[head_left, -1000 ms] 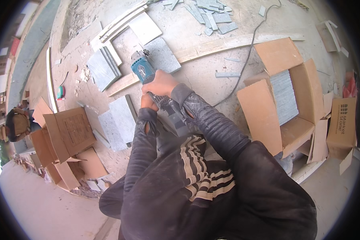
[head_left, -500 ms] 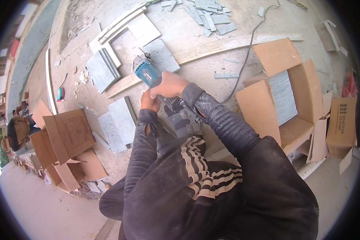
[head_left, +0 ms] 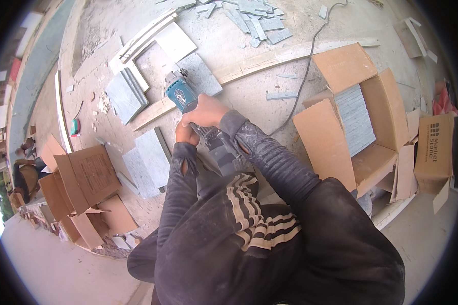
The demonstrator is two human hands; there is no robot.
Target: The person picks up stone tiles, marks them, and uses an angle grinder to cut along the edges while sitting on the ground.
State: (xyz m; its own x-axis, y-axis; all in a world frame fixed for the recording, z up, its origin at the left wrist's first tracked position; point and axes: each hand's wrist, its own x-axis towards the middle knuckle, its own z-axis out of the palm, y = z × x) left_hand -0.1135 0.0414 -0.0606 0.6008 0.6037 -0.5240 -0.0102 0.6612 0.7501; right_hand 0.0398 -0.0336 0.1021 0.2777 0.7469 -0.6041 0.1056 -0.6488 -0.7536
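Observation:
A teal handheld power cutter [head_left: 180, 94] with a grey metal front points away from me, its front beside a grey stone tile [head_left: 204, 76]. My right hand [head_left: 208, 110] is closed round the rear of its teal body. Just below, my left hand [head_left: 185, 133] is closed against the tool's near end, its fingers partly hidden under my right hand. Blade and cutting edge cannot be made out. Beneath the front runs a wooden plank [head_left: 155, 113]. Stacked grey tiles [head_left: 124, 96] stand to the left, and more tiles [head_left: 146, 160] lie nearer to me.
An open cardboard box [head_left: 323, 142] with a grey tile in it stands at right. Other open boxes [head_left: 86, 175] sit at left, near another person [head_left: 28, 178]. A dark cable [head_left: 309, 66] crosses the floor. Broken tile offcuts [head_left: 257, 20] lie at the far side.
The whole view has shifted slightly, with the scene sliding left. Both hands keep their hold on the power cutter, and it stays beside the same tile.

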